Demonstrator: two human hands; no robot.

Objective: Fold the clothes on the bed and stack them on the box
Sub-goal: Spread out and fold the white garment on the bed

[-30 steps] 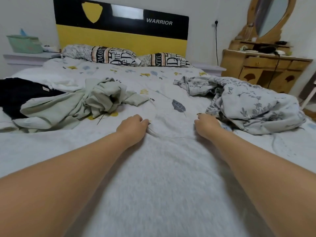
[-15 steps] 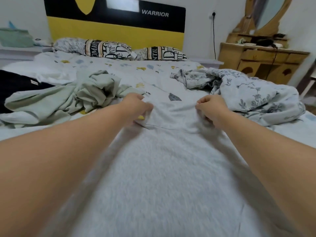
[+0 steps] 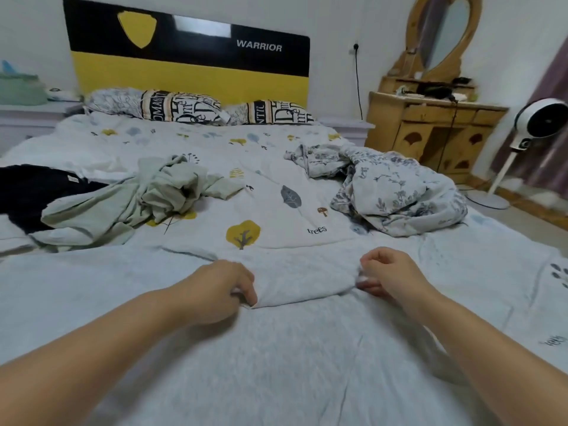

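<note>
A light grey garment (image 3: 295, 358) lies spread flat on the bed in front of me, its far end folded back toward me. My left hand (image 3: 224, 290) pinches the left corner of that folded edge. My right hand (image 3: 387, 275) pinches the right corner. A crumpled pale green garment (image 3: 129, 201) lies at the left of the bed, with a black garment (image 3: 27, 192) beside it. A crumpled floral grey garment (image 3: 399, 189) lies at the right. No box is in view.
The bed (image 3: 246, 167) has a white sheet with tree prints and two pillows (image 3: 184, 107) at a yellow and black headboard. A wooden dresser (image 3: 436, 130) with a mirror stands at the right. A white fan (image 3: 538, 124) stands beside it.
Both hands have pulled the garment's far edge back toward me, folding it over onto itself. The camera has tilted up and back.
</note>
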